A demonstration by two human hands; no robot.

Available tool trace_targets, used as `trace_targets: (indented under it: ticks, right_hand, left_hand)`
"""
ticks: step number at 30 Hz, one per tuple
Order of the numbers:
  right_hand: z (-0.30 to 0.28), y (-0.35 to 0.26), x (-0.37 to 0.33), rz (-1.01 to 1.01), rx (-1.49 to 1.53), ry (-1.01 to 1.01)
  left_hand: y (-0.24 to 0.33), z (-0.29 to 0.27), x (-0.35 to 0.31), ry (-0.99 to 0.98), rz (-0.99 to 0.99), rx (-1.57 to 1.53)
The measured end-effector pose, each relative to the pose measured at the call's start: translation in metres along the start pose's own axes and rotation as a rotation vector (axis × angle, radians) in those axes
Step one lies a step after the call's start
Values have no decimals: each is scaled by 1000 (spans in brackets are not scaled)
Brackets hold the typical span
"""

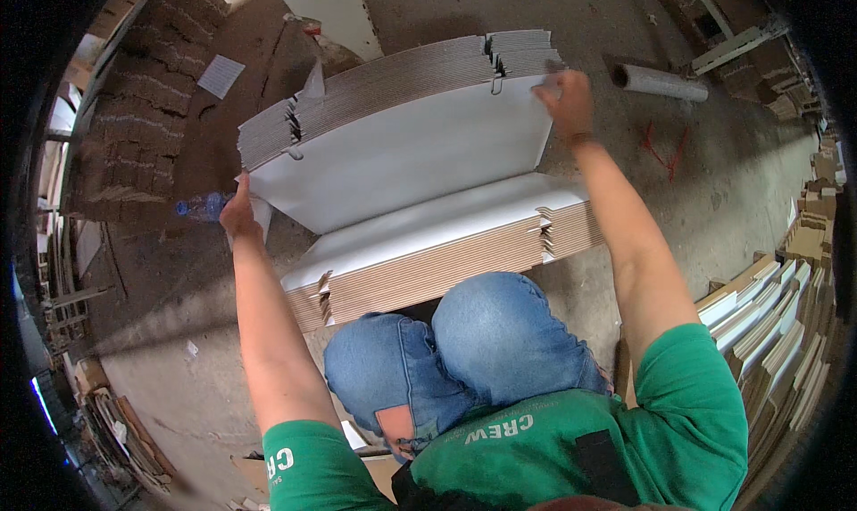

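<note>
A far stack of white-faced corrugated cardboard sheets (pixel 402 145) stands tilted before me, its slotted edges fanned along the top. Nearer my knees lies another stack of cardboard sheets (pixel 446 257), white on top with brown layered edges and slots. At the far stack's left corner, my left hand (pixel 239 212) is closed on the edge of the white cardboard sheet. My right hand (pixel 569 108) grips the upper right corner of the same sheet, its fingers bent over the edge and a little blurred.
A plastic bottle (pixel 203 207) lies left of my left hand. Brown cardboard piles (pixel 147 109) stand at the far left. A pale roll (pixel 661 83) and red strapping (pixel 665 154) lie on the concrete floor at right. White-edged boards (pixel 768 324) lean at near right.
</note>
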State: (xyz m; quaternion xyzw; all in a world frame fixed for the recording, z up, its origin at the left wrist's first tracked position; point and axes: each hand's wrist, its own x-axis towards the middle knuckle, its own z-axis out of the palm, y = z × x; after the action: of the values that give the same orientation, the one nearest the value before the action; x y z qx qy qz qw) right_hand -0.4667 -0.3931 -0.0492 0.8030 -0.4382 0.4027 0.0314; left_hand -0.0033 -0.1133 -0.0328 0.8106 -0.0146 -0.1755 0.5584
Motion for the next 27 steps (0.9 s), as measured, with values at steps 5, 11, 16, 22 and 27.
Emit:
trace_targets:
  ticks: [5, 11, 16, 22, 27]
  right_hand:
    - [-60, -3, 24, 463, 241, -28]
    - [-107, -61, 16, 526, 605, -138]
    - [-145, -142, 25, 334, 920, -354]
    - [-195, -240, 34, -454, 832, -382]
    - [-202, -242, 32, -605, 610, -491]
  left_hand:
    - [-13, -43, 17, -171, -84, -238]
    - [-7, -77, -71, -41, 385, -88]
    - [70, -57, -212, -426, 500, -154]
    - [104, -43, -286, -774, 471, -151]
    - [113, -31, -314, -847, 543, -94]
